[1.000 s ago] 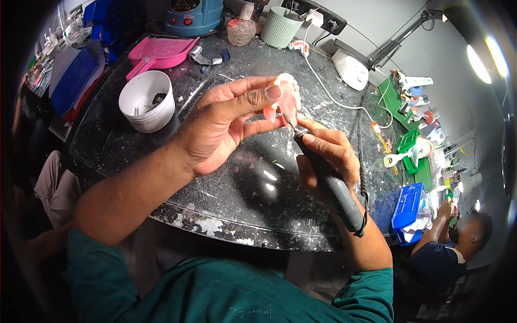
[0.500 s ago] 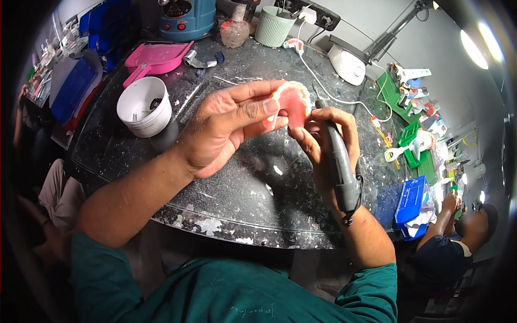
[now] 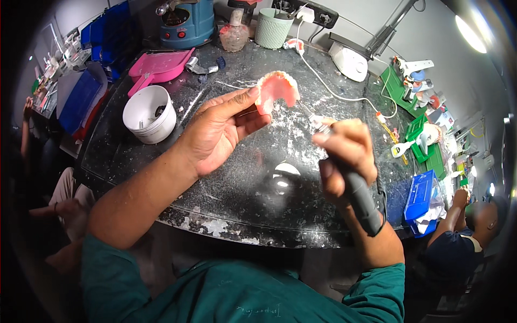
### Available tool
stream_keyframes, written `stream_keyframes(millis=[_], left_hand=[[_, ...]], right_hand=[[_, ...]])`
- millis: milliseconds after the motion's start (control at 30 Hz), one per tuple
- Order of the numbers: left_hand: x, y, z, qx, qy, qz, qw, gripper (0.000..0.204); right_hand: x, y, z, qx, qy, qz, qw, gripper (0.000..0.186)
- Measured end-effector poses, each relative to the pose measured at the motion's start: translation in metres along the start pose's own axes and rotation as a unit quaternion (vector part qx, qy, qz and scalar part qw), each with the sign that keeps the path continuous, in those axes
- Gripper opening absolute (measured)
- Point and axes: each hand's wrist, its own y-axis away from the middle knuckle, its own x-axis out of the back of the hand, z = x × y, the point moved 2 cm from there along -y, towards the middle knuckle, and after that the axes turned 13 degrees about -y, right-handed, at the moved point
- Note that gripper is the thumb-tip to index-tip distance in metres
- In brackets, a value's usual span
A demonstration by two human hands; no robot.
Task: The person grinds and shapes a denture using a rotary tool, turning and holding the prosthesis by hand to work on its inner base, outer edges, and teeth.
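While the left hand (image 3: 215, 132) pinches a pink denture (image 3: 278, 88) above the desk (image 3: 237, 191), the blurred right hand (image 3: 353, 148) grips a black handpiece (image 3: 362, 200), tip (image 3: 306, 110) indistinct; white tub (image 3: 155, 132), near left edge, dark bits (image 3: 160, 111) inside, unidentifiable.

A glaring white light strip (image 3: 470, 33) shines at the upper right, and a bright round reflection (image 3: 285, 171) gleams on the black tabletop (image 3: 231, 196) before me. My left hand (image 3: 212, 134) is well lit and fairly crisp; my right hand (image 3: 353, 151) is smeared with blur. Under the table's front edge lies deep shadow. Fisheye distortion bows that edge, and both side margins darken to black.
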Motion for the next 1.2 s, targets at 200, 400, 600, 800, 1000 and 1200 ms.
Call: stream_keyframes(millis=[200,400,600,800,1000,1200], left_hand=[[-0.01,0.001,0.001,0.002,0.046,-0.025,0.999,0.022],[-0.018,0.008,0.003,0.024,0.041,-0.049,0.998,0.019],[-0.018,0.007,0.0,0.031,0.023,-0.05,0.998,0.018],[-0.017,0.007,0.0,0.022,-0.002,-0.057,0.998,0.019],[-0.016,0.006,0.0,0.022,0.004,-0.036,0.999,0.019],[-0.013,0.004,-0.003,0.009,0.007,-0.062,0.998,0.023]], right_hand=[[-0.011,0.014,0.013,-0.073,-0.042,0.001,0.996,0.042],[-0.014,0.015,0.015,-0.08,-0.04,-0.001,0.996,0.041],[-0.014,0.016,0.015,-0.098,-0.073,-0.009,0.993,0.037],[-0.013,0.017,0.016,-0.127,-0.122,0.015,0.984,0.033],[-0.013,0.018,0.017,-0.106,-0.124,-0.021,0.986,0.035],[-0.014,0.02,0.016,-0.108,-0.085,-0.027,0.99,0.032]])
